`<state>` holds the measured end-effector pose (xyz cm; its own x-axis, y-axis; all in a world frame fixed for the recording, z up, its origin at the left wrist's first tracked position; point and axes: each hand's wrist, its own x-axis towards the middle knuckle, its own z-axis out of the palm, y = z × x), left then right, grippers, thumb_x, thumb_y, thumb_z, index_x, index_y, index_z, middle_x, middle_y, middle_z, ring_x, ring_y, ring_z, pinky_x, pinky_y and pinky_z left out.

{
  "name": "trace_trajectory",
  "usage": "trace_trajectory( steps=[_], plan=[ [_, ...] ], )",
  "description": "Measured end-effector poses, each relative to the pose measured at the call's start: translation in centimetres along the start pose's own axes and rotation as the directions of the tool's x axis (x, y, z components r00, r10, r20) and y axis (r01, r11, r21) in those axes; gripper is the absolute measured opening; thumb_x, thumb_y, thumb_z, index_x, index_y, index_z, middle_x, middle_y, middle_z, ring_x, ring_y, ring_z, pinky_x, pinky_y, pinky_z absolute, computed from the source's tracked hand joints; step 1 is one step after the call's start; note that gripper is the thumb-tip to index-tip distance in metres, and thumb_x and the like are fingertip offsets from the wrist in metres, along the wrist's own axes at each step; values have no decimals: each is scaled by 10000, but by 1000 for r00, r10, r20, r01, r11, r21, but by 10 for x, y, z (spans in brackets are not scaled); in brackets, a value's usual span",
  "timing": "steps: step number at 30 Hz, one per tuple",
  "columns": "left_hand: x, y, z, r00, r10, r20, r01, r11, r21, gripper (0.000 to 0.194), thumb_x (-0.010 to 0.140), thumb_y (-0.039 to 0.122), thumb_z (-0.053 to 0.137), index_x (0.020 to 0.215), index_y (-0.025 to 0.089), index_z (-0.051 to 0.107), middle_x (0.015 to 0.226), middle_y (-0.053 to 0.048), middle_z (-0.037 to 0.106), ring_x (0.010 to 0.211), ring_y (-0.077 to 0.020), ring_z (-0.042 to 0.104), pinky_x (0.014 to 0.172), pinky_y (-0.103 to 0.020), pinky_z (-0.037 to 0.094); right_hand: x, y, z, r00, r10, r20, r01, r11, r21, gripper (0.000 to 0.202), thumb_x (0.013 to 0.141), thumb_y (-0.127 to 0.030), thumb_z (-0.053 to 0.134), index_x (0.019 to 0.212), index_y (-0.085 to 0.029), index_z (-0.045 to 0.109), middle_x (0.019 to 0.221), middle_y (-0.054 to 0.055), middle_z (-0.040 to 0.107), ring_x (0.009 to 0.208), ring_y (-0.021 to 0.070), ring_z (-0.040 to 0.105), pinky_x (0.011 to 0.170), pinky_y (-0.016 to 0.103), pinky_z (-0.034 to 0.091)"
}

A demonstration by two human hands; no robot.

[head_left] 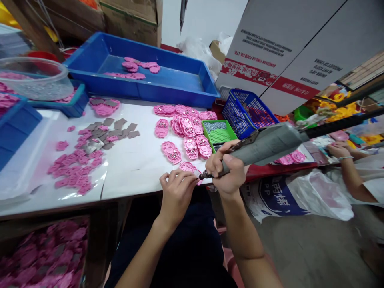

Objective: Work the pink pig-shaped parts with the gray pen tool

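Observation:
My right hand (pixel 229 170) is wrapped round a grey electric screwdriver (pixel 264 146), held nearly level with its bit pointing left. My left hand (pixel 178 190) has its fingers pinched together at the tip of the bit; what they hold there is too small to make out. Just beyond both hands, at the table's front edge, lies a pink plastic part (pixel 188 167), partly covered by my fingers. Several more pink parts with shiny metal spots (pixel 187 126) are piled behind it. A green tray (pixel 220 132) of small metal pieces stands beside the pile.
Small pink pieces (pixel 75 168) and grey rectangular plates (pixel 118 130) lie loose at left. A large blue tray (pixel 141 94) stands at the back, a blue basket (pixel 235 116) and white carton (pixel 270 52) at right. Another person's hand (pixel 339 150) is at far right.

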<state>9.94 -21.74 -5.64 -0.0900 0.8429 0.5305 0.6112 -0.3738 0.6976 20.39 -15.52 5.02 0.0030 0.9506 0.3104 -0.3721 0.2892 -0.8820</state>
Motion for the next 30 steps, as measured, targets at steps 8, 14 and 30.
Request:
trace_trajectory(
  steps=[8, 14, 30],
  plan=[
    [-3, -18, 7, 992, -8, 123, 1, 998, 58, 453, 922, 314, 802, 1336, 227, 641, 1317, -125, 754, 1280, -317, 650, 1031, -466, 406, 1, 28, 0, 995, 62, -82, -66, 997, -47, 203, 744, -289, 679, 876, -243, 531, 422, -139, 437, 327, 66, 330, 391, 232, 332],
    [-4, -17, 13, 994, -12, 106, -1, 993, 118, 438, 900, 282, 815, 1298, 201, 653, 1252, -145, 774, 1271, -331, 669, 1009, -462, 447, 1, 32, 1, 995, 64, -83, -69, 996, -60, 235, 763, -336, 701, 902, -246, 534, 439, -140, 434, 332, 67, 332, 399, 243, 319],
    [-3, -19, 13, 996, 1, 94, -15, 989, 149, 319, 913, 228, 774, 1202, 168, 654, 1234, -185, 768, 1257, -332, 682, 984, -457, 468, -4, 38, 5, 993, 117, 1, -116, 986, -117, 207, 778, -337, 717, 874, -239, 562, 486, -123, 426, 370, 66, 355, 415, 245, 312]
  ],
)
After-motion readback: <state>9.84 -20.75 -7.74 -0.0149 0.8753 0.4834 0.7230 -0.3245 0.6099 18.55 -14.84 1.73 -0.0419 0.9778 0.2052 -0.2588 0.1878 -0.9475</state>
